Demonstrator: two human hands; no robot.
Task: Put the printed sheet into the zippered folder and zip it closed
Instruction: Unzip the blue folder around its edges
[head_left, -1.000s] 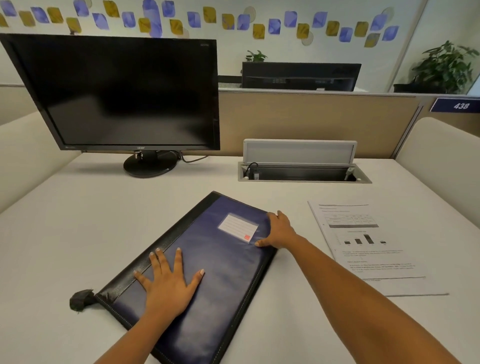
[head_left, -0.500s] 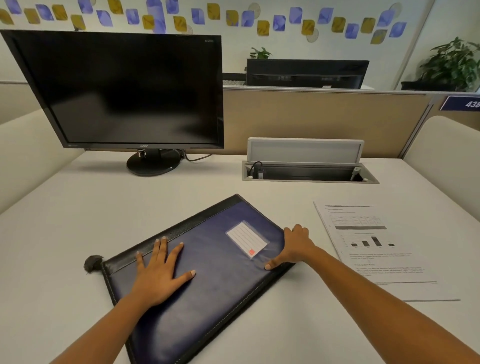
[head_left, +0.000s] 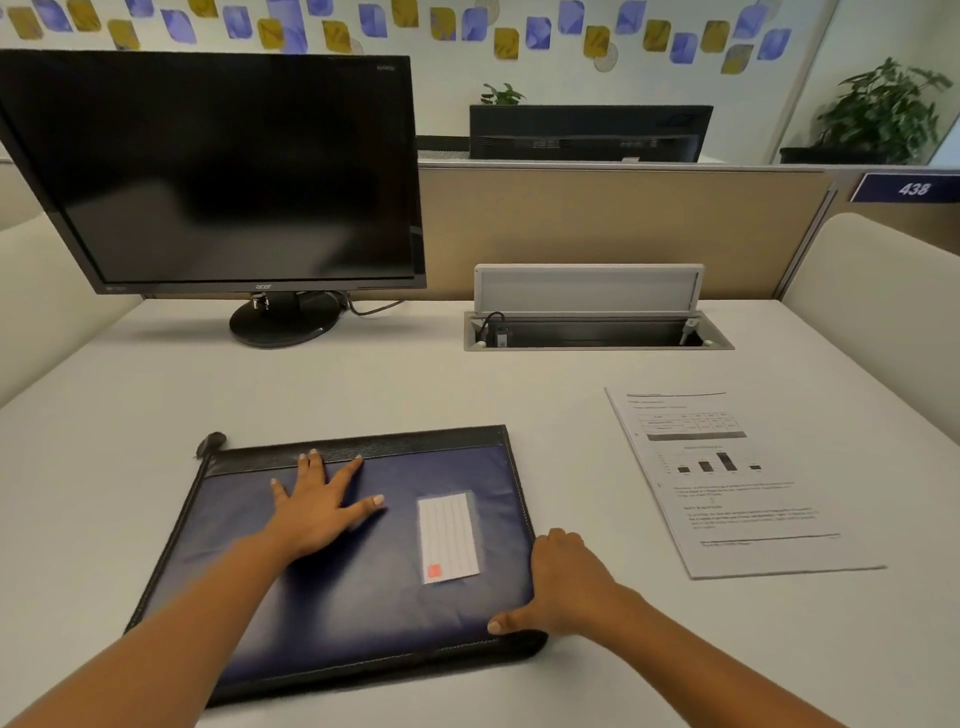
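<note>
Covering the zippered folder corner, the right hand apparently grips it.

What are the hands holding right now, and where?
Only the folder: left hand lies flat on top, right hand grips its right edge.

The pale desk carries a blue zippered folder flat at near centre, a printed sheet flat to its right — not touching it — a monitor's round base at far left, and an open cable hatch set in at far centre-right.
</note>
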